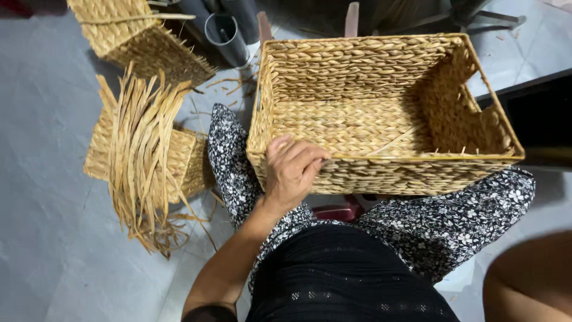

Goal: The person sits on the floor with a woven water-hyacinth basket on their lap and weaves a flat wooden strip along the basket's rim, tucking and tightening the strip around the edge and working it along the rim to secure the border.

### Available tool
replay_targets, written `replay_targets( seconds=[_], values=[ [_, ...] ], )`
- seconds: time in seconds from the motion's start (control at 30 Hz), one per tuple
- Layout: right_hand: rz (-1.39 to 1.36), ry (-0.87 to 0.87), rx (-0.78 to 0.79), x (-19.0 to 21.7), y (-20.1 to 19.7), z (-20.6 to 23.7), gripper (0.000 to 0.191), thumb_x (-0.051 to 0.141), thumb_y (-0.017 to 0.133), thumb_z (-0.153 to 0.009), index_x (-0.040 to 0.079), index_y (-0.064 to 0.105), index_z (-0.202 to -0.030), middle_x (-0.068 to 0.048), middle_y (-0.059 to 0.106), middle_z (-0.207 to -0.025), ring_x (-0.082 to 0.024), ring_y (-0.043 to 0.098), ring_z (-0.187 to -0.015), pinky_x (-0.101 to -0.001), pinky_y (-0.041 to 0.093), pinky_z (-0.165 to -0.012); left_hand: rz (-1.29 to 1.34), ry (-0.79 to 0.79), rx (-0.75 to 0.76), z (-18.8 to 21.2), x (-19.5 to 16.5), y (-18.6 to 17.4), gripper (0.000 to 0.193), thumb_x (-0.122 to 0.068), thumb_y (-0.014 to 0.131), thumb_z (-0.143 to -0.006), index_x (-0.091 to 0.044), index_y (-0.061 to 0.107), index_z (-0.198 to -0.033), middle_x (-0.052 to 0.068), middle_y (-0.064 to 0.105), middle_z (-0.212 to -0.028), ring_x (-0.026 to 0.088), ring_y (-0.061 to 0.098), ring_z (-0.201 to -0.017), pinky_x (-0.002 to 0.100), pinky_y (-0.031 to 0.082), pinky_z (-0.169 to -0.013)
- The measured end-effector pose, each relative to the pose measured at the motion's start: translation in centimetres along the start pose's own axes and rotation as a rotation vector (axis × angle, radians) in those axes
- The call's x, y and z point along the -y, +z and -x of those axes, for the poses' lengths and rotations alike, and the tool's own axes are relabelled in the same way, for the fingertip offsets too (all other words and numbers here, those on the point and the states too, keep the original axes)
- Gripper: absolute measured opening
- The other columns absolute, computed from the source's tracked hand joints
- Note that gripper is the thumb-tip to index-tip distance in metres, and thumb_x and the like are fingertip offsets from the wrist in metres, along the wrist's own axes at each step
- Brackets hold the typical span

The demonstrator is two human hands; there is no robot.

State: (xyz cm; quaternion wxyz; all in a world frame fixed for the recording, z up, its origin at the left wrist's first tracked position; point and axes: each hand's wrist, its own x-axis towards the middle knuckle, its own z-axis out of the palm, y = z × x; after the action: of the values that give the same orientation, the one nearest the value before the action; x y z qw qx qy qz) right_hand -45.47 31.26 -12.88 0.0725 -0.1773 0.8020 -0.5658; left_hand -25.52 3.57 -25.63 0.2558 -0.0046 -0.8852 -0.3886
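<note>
Fingers (298, 154) of the left hand (292, 173) curl over the near rim of the large rectangular woven basket (357, 125), close to its near left corner, thumb side pressed against the outer wall, so the hand is clasped on the rim. The basket rests tilted on the person's lap, its open mouth facing up toward the camera and its far wall higher than the near one. The right hand itself does not show; only a bare arm (524, 280) enters below the basket's right end, so whether that hand holds anything cannot be told.

Gripping well here seems to mean keeping the fingers hooked firmly over the wire-stiffened rim rather than on the soft braid, since short stiff fibre ends stick up along the near edge and could prick or snag. Steadying the right end as well would probably stop the basket from rocking on the knees.

Left of the basket, a bundle of loose dried fibre strips (143, 155) lies draped over a smaller woven basket (185, 161) on the grey floor (47, 149). Beyond that, another unfinished basket (137, 36) stands with fibre ends bristling. Just behind the large basket's far left corner are grey pipes (226, 30).
</note>
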Motion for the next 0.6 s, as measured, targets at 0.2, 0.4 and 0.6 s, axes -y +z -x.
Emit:
replay_targets(
  seconds=[0.2, 0.4, 0.6],
  values=[
    [0.062, 0.121, -0.055, -2.2, -2.4, 5.2, 0.017, 0.013, 0.072, -0.096, 0.004, 0.075, -0.111, -0.005, 0.071, -0.095, -0.012, 0.062, -0.079, -0.0252, 0.049, -0.065, -0.003, 0.005, 0.022, -2.1, -1.2, 0.5, 0.009, -0.015, 0.077, -0.093, -0.021, 0.074, -0.099, -0.006, 0.073, -0.094, 0.011, 0.067, -0.092, 0.039, 0.035, -0.109],
    [0.188, 0.241, 0.125, -2.3, -4.5, 12.0, 0.018, 0.009, 0.073, -0.095, 0.005, 0.076, -0.111, -0.003, 0.073, -0.097, -0.011, 0.063, -0.082, -0.0238, 0.05, -0.068, 0.014, -0.054, 0.112, -3.0, -2.9, 1.5, 0.009, -0.014, 0.076, -0.092, -0.018, 0.073, -0.1, -0.005, 0.073, -0.095, 0.013, 0.068, -0.094, 0.039, 0.038, -0.108],
    [0.168, 0.012, 0.19, -6.9, 2.4, 10.9, 0.01, 0.005, 0.075, -0.096, 0.002, 0.074, -0.106, -0.005, 0.069, -0.094, -0.01, 0.062, -0.085, -0.0242, 0.048, -0.074, 0.037, 0.04, 0.16, -1.0, -3.0, 1.5, 0.016, -0.008, 0.072, -0.092, -0.019, 0.073, -0.103, -0.004, 0.075, -0.107, 0.015, 0.07, -0.104, 0.041, 0.036, -0.109]
  ],
)
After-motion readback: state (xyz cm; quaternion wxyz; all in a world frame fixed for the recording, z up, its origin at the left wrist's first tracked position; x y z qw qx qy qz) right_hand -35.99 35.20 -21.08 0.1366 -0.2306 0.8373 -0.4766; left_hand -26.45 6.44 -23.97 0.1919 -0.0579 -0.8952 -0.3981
